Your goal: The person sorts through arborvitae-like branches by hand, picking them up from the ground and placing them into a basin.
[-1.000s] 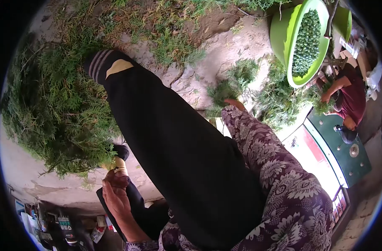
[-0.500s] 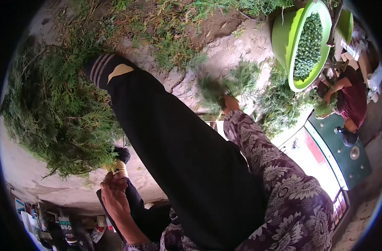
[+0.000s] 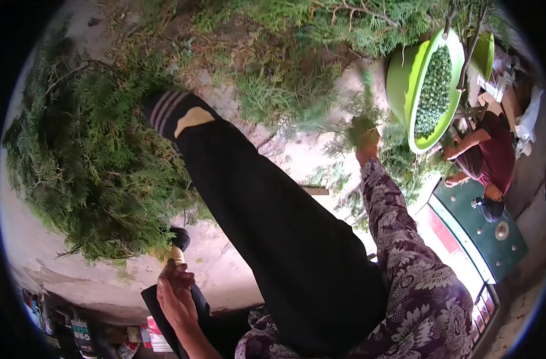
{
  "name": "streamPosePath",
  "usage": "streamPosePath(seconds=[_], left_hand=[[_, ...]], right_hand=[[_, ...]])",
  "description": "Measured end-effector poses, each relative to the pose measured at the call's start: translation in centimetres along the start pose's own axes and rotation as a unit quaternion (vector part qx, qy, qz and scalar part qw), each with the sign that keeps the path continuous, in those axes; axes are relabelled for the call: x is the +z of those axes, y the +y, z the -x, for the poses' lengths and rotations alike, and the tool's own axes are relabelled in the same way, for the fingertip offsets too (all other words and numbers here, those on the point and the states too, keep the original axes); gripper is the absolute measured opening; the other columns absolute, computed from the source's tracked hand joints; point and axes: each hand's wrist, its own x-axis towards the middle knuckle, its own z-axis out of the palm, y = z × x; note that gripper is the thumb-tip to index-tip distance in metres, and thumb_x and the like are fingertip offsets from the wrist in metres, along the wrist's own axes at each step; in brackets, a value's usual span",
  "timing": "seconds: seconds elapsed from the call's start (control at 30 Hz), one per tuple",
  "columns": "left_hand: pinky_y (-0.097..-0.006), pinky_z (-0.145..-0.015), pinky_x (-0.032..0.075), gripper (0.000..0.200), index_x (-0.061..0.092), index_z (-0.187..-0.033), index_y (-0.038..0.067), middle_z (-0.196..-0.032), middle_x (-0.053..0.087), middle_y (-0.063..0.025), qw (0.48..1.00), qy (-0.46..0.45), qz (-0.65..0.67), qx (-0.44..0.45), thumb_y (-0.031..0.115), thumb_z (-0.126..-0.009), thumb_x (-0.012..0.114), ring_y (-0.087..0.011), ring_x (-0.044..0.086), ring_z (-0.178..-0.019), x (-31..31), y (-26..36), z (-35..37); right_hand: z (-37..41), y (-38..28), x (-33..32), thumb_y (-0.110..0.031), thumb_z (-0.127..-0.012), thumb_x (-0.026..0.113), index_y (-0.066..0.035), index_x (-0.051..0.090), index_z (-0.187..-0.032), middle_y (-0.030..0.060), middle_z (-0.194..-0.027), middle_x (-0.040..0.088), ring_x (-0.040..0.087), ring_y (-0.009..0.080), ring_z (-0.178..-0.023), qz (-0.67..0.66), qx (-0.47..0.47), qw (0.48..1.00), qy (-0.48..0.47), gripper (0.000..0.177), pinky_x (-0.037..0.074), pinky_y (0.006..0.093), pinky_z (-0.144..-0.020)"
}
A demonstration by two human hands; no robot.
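Observation:
My right hand (image 3: 367, 146), at the end of a flowered sleeve, is closed around a sprig of evergreen (image 3: 361, 122). Its feathery tips point away from me, just left of the green basin (image 3: 396, 90) of small round green cones (image 3: 433, 93). Low on the left, my left hand (image 3: 178, 293) is raised near my ankle, fingers curled together. Whether something small sits between those fingers is not visible. Beyond it lies a big heap of cut evergreen branches (image 3: 99, 161). My black-trousered leg (image 3: 273, 209) stretches between the two hands.
A co-worker in a dark red top (image 3: 494, 155) sits at the right, beyond the basin. Loose sprigs (image 3: 285, 90) and bare branches litter the concrete floor. A green metal door (image 3: 488, 233) stands at the right; boxes and bags (image 3: 512, 96) lie behind the co-worker.
My right hand has moved right and slightly away from me with evergreen in it, nearer the basin. My left hand has shifted slightly right and down in view. The co-worker's arms have changed position.

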Motion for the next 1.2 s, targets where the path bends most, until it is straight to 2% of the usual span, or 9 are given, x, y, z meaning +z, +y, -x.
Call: streamPosePath(seconds=[0.03,0.23,0.27,0.4,0.47,0.57,0.83,1.0,1.2], left_hand=[[-0.0278,-0.068,0.043,0.049,0.046,-0.112,-0.006,-0.092,0.058,-0.0146,1.000,0.008,0.004,0.006,0.037,-0.088,0.043,-0.0175,0.055,-0.073,0.4,0.1,0.2],[-0.0285,-0.069,0.043,0.046,0.045,-0.110,-0.006,-0.093,0.058,-0.0161,0.999,0.005,0.045,0.023,0.034,-0.089,0.043,-0.0180,0.055,-0.075,-0.1,0.6,0.8],[-0.0286,-0.069,0.043,0.045,0.045,-0.110,-0.007,-0.093,0.057,-0.0164,0.998,0.008,0.057,0.023,0.033,-0.089,0.043,-0.0182,0.054,-0.075,-0.3,0.7,0.9],[-0.0303,-0.070,0.044,0.044,0.045,-0.109,-0.006,-0.093,0.057,-0.0164,0.996,0.020,0.083,0.036,0.033,-0.089,0.043,-0.0186,0.054,-0.075,-0.2,1.1,1.4],[-0.0309,-0.070,0.045,0.043,0.045,-0.108,-0.006,-0.093,0.057,-0.0165,0.995,0.012,0.092,0.039,0.033,-0.089,0.043,-0.0193,0.055,-0.077,-0.1,1.1,1.6],[-0.0308,-0.070,0.046,0.043,0.046,-0.108,-0.005,-0.093,0.057,-0.0170,0.993,-0.014,0.103,0.056,0.033,-0.089,0.044,-0.0199,0.056,-0.079,-0.1,0.9,1.9],[-0.0313,-0.070,0.044,0.050,0.045,-0.109,-0.006,-0.092,0.057,-0.0176,0.990,0.015,0.117,0.076,0.038,-0.085,0.048,-0.0209,0.055,-0.074,-0.1,1.6,3.3],[-0.0312,-0.069,0.044,0.052,0.045,-0.108,-0.006,-0.092,0.057,-0.0182,0.990,-0.002,0.110,0.089,0.040,-0.084,0.049,-0.0214,0.055,-0.075,0.1,1.6,3.4],[-0.0321,-0.069,0.044,0.050,0.046,-0.107,-0.007,-0.092,0.057,-0.0190,0.984,0.007,0.129,0.122,0.038,-0.084,0.049,-0.0220,0.056,-0.075,0.1,1.4,3.3]], right_hand=[[0.6,-2.3,2.4,-0.020,-0.073,0.063,-0.001,0.052,-0.104,0.0088,-0.081,0.059,0.054,0.0159,-0.065,0.366,-0.057,0.925,0.083,0.038,0.045,0.0295,-0.060],[-5.2,-2.1,10.6,-0.036,-0.071,0.059,0.000,0.057,-0.093,0.0184,-0.084,0.059,0.056,0.0336,-0.079,0.700,-0.194,0.676,0.124,0.042,0.046,0.0423,-0.069],[-3.7,-2.2,13.7,-0.031,-0.074,0.057,-0.004,0.059,-0.095,0.0168,-0.092,0.058,0.053,0.0333,-0.087,0.669,-0.161,0.716,0.115,0.034,0.044,0.0447,-0.072],[0.4,-2.2,21.4,-0.020,-0.075,0.055,0.001,0.051,-0.103,0.0234,-0.098,0.051,0.051,0.0377,-0.089,0.946,-0.250,0.124,-0.168,0.035,0.042,0.0416,-0.077],[2.3,0.7,24.2,-0.020,-0.075,0.055,0.001,0.051,-0.102,0.0224,-0.099,0.051,0.049,0.0368,-0.092,0.790,-0.412,0.444,-0.096,0.034,0.042,0.0407,-0.078],[7.8,-1.0,33.7,-0.017,-0.075,0.054,0.002,0.052,-0.099,0.0223,-0.093,0.052,0.051,0.0367,-0.085,0.668,-0.297,0.661,-0.168,0.030,0.042,0.0414,-0.076],[11.5,-7.9,31.9,-0.007,-0.075,0.048,0.001,0.054,-0.099,0.0216,-0.085,0.056,0.055,0.0353,-0.077,0.560,-0.460,0.658,-0.204,0.026,0.044,0.0400,-0.069],[11.3,-5.7,23.7,-0.019,-0.074,0.055,0.001,0.052,-0.105,0.0209,-0.090,0.056,0.054,0.0345,-0.081,0.625,-0.122,0.748,-0.185,0.037,0.043,0.0416,-0.073],[11.6,0.7,30.4,-0.023,-0.072,0.060,0.003,0.051,-0.092,0.0259,-0.086,0.053,0.052,0.0395,-0.080,0.592,-0.355,0.688,-0.224,0.034,0.041,0.0467,-0.071]])
